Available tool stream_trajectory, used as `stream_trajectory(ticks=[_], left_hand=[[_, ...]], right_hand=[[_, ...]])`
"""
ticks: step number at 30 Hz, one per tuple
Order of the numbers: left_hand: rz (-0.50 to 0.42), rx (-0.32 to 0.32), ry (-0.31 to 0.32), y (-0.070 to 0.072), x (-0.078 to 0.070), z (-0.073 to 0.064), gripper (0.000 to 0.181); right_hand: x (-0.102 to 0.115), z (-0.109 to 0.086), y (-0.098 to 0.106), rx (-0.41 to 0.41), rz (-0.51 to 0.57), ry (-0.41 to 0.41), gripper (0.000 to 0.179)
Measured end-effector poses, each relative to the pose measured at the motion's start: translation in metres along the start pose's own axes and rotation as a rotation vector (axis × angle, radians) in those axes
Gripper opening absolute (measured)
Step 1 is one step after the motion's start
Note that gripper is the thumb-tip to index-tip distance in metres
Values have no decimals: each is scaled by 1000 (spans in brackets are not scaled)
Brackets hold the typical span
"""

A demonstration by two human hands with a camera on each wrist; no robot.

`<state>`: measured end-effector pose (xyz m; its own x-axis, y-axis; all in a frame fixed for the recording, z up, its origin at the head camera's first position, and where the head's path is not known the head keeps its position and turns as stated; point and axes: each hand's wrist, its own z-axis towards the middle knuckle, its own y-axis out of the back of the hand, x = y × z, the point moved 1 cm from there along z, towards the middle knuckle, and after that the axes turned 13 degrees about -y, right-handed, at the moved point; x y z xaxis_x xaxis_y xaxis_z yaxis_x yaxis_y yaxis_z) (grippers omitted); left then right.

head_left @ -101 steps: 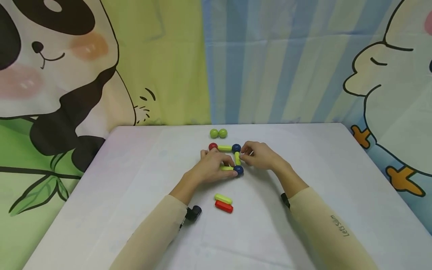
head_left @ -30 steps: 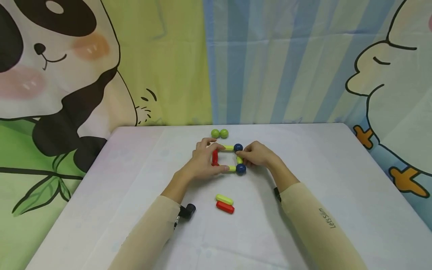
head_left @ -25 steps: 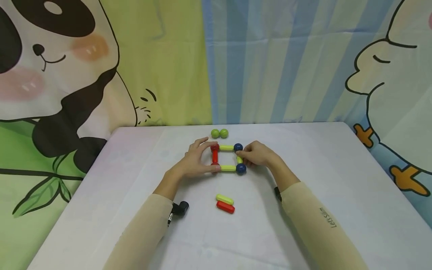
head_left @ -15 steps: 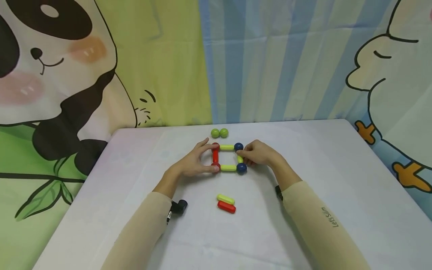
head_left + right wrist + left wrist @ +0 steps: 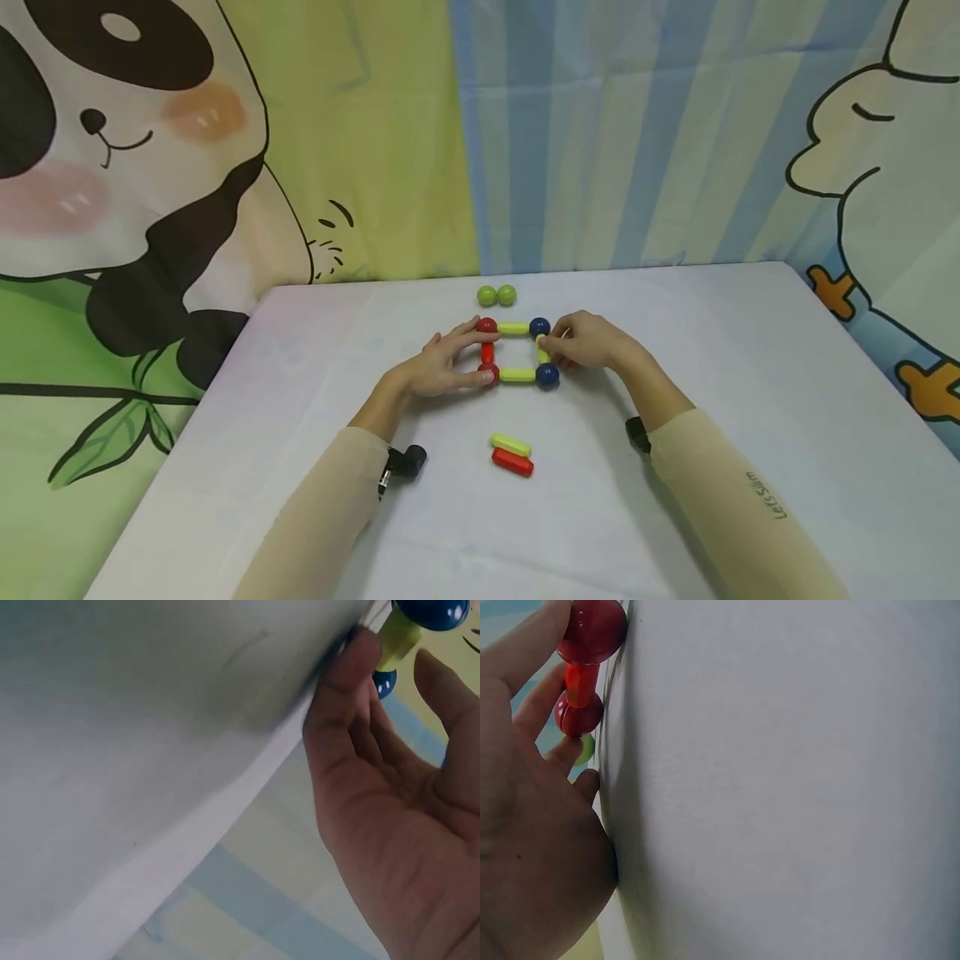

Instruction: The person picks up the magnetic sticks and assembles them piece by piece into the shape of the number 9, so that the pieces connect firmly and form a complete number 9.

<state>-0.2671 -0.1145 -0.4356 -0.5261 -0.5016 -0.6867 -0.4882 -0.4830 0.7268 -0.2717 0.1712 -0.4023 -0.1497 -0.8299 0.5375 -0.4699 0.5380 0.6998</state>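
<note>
Magnetic sticks and balls form a small square on the table (image 5: 300, 492). Its left side is a red stick (image 5: 487, 353) between two red balls (image 5: 487, 325); blue balls (image 5: 547, 376) mark the right corners. Yellow-green sticks (image 5: 517, 375) make the other sides. My left hand (image 5: 435, 367) spans the red side, thumb on the near red ball and a finger by the far one. In the left wrist view the red stick (image 5: 580, 685) shows between the balls. With thumb and fingertips, my right hand (image 5: 592, 342) pinches the right-side yellow-green stick (image 5: 399, 639).
Two green balls (image 5: 497, 295) sit side by side beyond the square. Nearer me, a loose yellow-green stick (image 5: 511, 444) lies against a loose red stick (image 5: 513, 462). A printed curtain (image 5: 360, 167) hangs behind the table's far edge.
My left hand has drawn back leftward from the near yellow-green stick, uncovering the red side of the square. The right hand keeps its place at the right side. The head view shifts slightly.
</note>
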Motion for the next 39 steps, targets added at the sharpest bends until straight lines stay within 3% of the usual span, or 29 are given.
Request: stream_trajectory(ticks=[6,11,16,20,29,39], left_hand=[[-1,-3,24,-2,-1,0,68],[12,-9,33,2,0,-1,68],[28,-1,60,4,2,-3,68],[23,-10,30,1,2,-2,68],[15,-38,39,-8,2,-6,68],[5,-41,-6,-5,0,-3,69]], right_hand=[[5,-15,2,-88,-55,73,38],[11,-27,1,-155,-38,171,35],[17,-36,-4,-142,-28,229,33],[17,-46,-8,-150,-37,292,29],[20,-67,-26,-33,-12,512,27],[24,-78,-46,37,-88,501,30]])
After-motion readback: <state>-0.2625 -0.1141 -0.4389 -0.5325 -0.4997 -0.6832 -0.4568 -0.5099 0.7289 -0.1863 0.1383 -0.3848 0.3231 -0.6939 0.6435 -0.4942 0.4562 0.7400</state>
